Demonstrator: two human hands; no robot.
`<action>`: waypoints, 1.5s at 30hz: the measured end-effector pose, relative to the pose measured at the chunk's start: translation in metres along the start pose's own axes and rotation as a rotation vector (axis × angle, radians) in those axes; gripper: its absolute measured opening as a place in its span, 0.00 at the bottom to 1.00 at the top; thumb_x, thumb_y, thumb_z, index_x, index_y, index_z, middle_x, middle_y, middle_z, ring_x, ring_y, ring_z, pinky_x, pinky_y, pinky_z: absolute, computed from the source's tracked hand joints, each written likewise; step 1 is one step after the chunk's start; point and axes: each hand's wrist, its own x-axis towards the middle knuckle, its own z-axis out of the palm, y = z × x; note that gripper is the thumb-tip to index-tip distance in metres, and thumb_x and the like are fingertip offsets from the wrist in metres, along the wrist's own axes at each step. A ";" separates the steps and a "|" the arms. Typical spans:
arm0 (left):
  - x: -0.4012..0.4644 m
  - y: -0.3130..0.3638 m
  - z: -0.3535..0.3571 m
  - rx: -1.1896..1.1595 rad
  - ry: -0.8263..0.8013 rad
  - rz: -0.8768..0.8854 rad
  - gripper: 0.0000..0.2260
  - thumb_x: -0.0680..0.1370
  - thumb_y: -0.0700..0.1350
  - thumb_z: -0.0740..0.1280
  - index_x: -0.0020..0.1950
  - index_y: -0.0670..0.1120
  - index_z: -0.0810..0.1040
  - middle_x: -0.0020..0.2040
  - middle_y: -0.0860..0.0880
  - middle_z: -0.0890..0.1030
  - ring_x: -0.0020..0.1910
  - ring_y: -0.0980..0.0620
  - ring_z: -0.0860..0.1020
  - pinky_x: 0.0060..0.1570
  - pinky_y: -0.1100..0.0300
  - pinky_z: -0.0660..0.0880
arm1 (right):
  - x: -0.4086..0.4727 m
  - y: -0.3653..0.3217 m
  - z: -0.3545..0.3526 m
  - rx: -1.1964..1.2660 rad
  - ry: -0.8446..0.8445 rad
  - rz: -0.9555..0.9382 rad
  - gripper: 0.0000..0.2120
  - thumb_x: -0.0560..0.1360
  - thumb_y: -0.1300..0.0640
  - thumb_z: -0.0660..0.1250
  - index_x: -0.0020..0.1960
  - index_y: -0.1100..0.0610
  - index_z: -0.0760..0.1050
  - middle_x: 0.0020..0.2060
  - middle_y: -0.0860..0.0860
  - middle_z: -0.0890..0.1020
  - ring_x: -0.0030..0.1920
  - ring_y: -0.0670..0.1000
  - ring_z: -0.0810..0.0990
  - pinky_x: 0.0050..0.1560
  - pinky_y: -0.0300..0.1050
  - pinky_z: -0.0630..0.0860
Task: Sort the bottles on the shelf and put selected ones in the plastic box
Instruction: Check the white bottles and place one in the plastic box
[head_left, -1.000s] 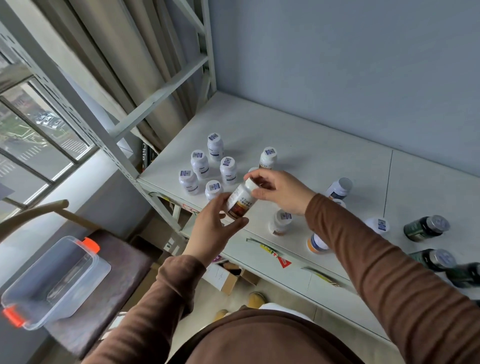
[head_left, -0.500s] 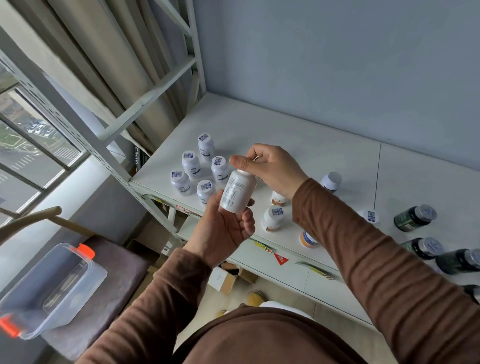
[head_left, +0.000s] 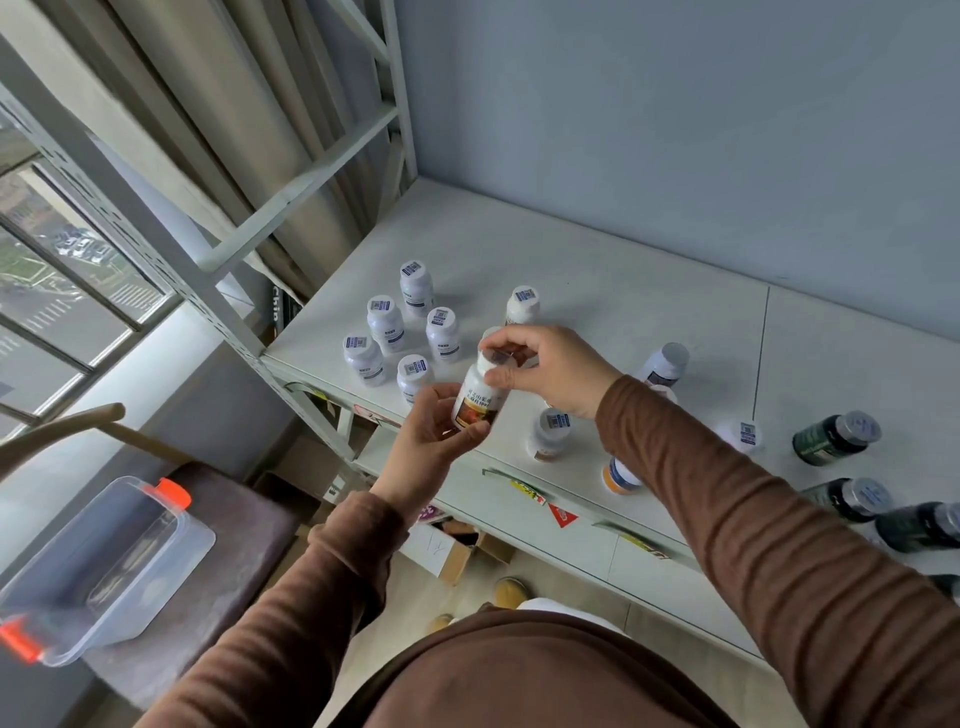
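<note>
I hold a white bottle (head_left: 477, 399) with a red-orange label over the front edge of the white shelf (head_left: 623, 312). My left hand (head_left: 431, 436) grips its lower body, and my right hand (head_left: 545, 369) pinches its cap. Several white bottles with blue labels (head_left: 385, 325) stand grouped at the shelf's left end. More white bottles (head_left: 551, 434) stand or lie near my right forearm. Dark green bottles (head_left: 834, 438) lie at the right. The clear plastic box (head_left: 98, 566) with orange clips sits empty at the lower left on a dark stool.
A white metal shelf post (head_left: 171, 249) and crossbars rise to the left of the shelf. Curtains and a window lie beyond them. Cardboard boxes (head_left: 457, 551) sit on the floor beneath the shelf. A curved wooden chair back (head_left: 62, 431) stands near the plastic box.
The bottle has been turned in my hands, so its red-orange label faces me again. My right hand has shifted to the cap.
</note>
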 end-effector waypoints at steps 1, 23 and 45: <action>0.002 -0.005 -0.004 0.085 0.022 -0.016 0.20 0.75 0.38 0.73 0.65 0.44 0.73 0.58 0.43 0.81 0.56 0.47 0.81 0.53 0.59 0.79 | 0.002 0.001 0.006 -0.068 0.020 0.008 0.16 0.71 0.52 0.76 0.57 0.52 0.80 0.50 0.47 0.84 0.49 0.49 0.82 0.57 0.48 0.78; 0.027 0.026 -0.026 1.155 0.112 0.344 0.16 0.77 0.49 0.70 0.64 0.50 0.76 0.58 0.51 0.80 0.57 0.49 0.78 0.57 0.53 0.75 | 0.025 0.029 0.011 -0.344 0.191 0.081 0.18 0.71 0.44 0.73 0.56 0.52 0.78 0.50 0.49 0.82 0.48 0.51 0.81 0.52 0.46 0.77; 0.113 0.046 -0.005 0.761 0.013 0.166 0.20 0.69 0.59 0.74 0.55 0.51 0.77 0.46 0.52 0.82 0.46 0.53 0.81 0.48 0.55 0.76 | 0.076 0.023 -0.043 0.026 0.145 0.148 0.18 0.71 0.44 0.73 0.54 0.54 0.81 0.44 0.49 0.83 0.47 0.53 0.82 0.52 0.50 0.80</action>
